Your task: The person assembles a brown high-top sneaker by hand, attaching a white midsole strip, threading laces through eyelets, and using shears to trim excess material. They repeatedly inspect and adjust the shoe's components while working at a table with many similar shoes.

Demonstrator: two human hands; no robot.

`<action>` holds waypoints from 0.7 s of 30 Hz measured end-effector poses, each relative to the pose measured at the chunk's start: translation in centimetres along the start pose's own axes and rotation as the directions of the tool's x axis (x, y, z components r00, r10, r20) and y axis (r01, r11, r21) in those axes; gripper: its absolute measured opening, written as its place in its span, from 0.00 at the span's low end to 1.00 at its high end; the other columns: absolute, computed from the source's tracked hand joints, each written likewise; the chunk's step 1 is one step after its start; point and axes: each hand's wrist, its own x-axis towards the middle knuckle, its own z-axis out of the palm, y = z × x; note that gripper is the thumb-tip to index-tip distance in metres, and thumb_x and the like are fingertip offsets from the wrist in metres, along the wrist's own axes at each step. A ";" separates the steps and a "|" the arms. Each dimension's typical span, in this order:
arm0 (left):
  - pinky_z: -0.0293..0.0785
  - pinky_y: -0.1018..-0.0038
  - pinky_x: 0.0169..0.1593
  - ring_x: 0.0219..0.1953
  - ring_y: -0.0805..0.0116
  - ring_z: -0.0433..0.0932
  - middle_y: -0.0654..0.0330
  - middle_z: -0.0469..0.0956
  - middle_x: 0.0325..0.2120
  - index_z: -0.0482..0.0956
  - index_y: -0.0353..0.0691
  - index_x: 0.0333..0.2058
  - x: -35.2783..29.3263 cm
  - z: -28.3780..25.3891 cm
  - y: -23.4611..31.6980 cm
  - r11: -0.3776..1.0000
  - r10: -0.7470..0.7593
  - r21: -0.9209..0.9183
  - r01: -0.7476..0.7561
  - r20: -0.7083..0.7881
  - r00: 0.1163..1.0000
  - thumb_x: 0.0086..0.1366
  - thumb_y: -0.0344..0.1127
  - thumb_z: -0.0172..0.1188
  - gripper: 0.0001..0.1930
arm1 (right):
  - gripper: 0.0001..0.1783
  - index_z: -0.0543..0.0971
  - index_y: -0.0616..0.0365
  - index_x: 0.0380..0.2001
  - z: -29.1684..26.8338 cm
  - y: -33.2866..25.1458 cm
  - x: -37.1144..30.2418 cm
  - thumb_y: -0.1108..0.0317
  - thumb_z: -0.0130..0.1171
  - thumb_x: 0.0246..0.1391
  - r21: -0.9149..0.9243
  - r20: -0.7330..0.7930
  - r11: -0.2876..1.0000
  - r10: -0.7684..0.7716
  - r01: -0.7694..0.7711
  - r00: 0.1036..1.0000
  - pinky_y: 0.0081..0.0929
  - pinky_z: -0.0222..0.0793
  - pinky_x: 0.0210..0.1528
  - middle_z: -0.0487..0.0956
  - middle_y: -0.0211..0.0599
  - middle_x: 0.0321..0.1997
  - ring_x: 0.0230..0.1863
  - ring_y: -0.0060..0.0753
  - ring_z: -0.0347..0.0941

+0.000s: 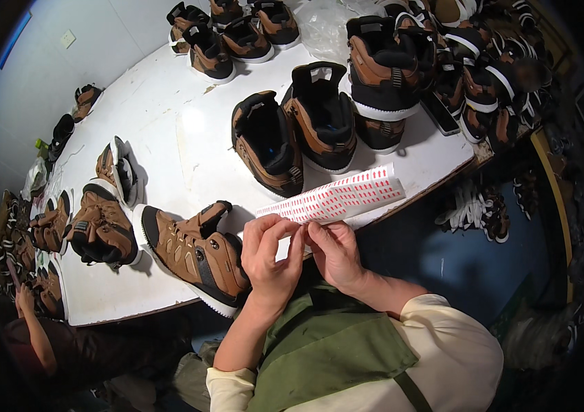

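A white sheet of small red stickers (347,194) lies over the table's near edge, its right end curling. At its near edge my left hand (269,257) is closed in a pinch, fingers bent over the paper. My right hand (336,255) pinches there too, thumb and fingertip almost touching the left ones. Whether a single loose sticker sits between the fingertips is too small to see. Just left of my left hand a brown and black hiking shoe (192,257) rests on its side. Beyond the sheet stand two upright brown shoes (268,147) with black linings.
More shoes stand at the back of the white table (168,130) and along its left side. Stacked shoes (384,69) and a dark phone (439,113) are at the right, before a heaped pile of shoes (484,75). Another person's hand (24,300) shows at far left.
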 end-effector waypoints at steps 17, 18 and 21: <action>0.72 0.69 0.36 0.33 0.57 0.75 0.53 0.74 0.31 0.76 0.33 0.32 -0.1 -1.1 0.5 0.986 0.043 -0.164 -0.021 0.127 0.991 0.47 0.20 0.63 0.11 | 0.09 0.74 0.59 0.44 -0.6 -0.6 -0.8 0.68 0.49 0.63 -0.078 -0.264 0.997 0.003 -0.025 0.965 0.25 0.71 0.44 0.78 0.34 0.41 0.40 0.24 0.74; 0.72 0.70 0.36 0.33 0.58 0.75 0.53 0.74 0.31 0.75 0.33 0.32 -0.1 -2.1 0.6 0.981 0.048 -0.193 -0.019 0.148 0.988 0.48 0.20 0.63 0.10 | 0.09 0.74 0.58 0.44 -1.3 -1.0 -0.5 0.68 0.49 0.63 -0.086 -0.256 0.996 -0.025 0.003 0.966 0.24 0.71 0.41 0.78 0.34 0.41 0.39 0.24 0.74; 0.71 0.73 0.35 0.32 0.61 0.75 0.54 0.74 0.31 0.75 0.33 0.30 0.0 -6.6 0.2 0.973 0.039 -0.231 0.016 0.229 0.973 0.50 0.21 0.62 0.08 | 0.08 0.73 0.56 0.42 -5.1 -2.7 0.6 0.67 0.50 0.63 -0.130 -0.272 0.989 -0.104 0.071 0.957 0.21 0.69 0.32 0.78 0.33 0.40 0.36 0.24 0.74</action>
